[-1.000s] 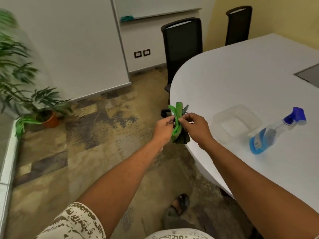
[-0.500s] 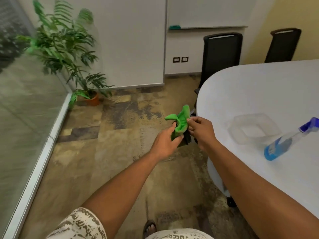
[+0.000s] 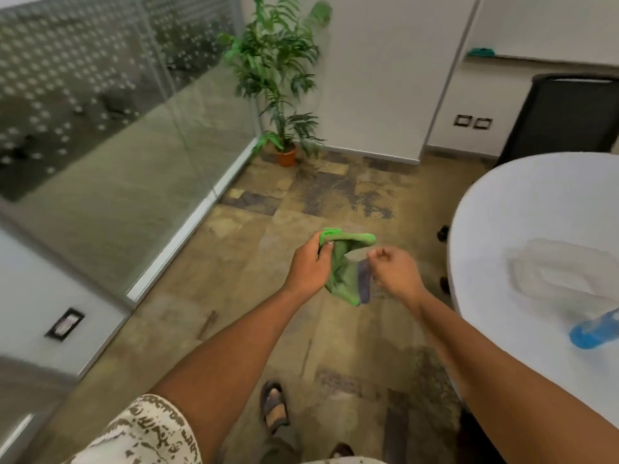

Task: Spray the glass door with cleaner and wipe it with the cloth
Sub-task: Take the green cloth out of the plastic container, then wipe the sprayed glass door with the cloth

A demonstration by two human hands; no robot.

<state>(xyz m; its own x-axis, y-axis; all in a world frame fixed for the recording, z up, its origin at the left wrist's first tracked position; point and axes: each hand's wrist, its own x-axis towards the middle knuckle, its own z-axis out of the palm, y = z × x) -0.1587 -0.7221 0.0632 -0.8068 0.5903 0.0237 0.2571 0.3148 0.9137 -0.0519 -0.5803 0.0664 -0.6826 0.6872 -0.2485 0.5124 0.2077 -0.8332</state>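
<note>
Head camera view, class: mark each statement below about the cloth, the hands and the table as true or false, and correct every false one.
1. The left hand grips the green cloth. True.
2. The spray bottle is held in the right hand. False: it lies on the white table; the right hand pinches the cloth's edge.
3. A potted plant stands in the corner by the glass wall. True.
4. The cloth is being wiped on the glass. False: it is held in the air above the floor.
5. A clear plastic container sits on the table. True.
</note>
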